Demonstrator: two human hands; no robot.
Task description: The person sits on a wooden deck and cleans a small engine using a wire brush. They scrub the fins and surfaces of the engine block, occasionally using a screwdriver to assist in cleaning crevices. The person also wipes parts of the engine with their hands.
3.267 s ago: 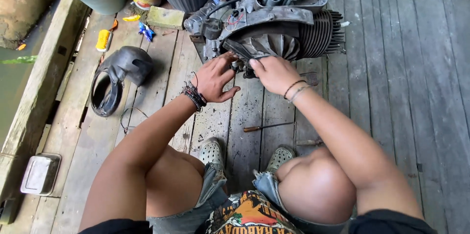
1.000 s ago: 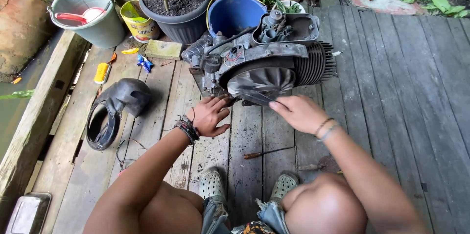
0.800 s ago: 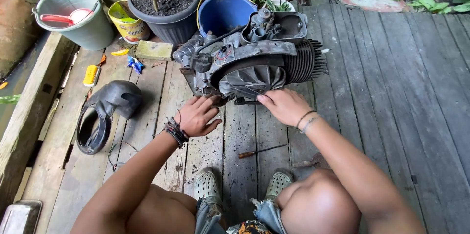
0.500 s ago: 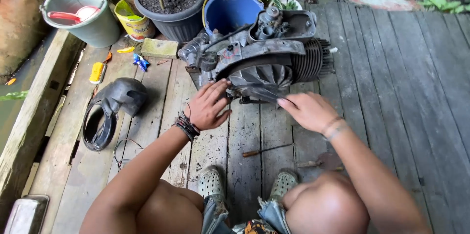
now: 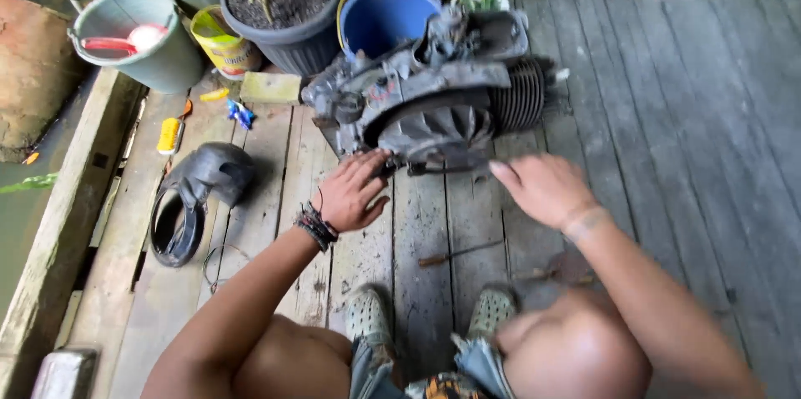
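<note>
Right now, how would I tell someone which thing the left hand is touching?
Find the wooden deck with pots along its far edge. In front of the blue bucket lies a grimy grey engine; the left hand touches its near edge. Only it has a finned cylinder and round fan vanes.

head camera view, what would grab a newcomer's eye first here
A grimy grey metal engine with cooling fins lies on the weathered wooden plank floor, top centre. The left hand touches its lower edge while the right hand hovers open beside it. Behind stands a bright blue plastic bucket.
</note>
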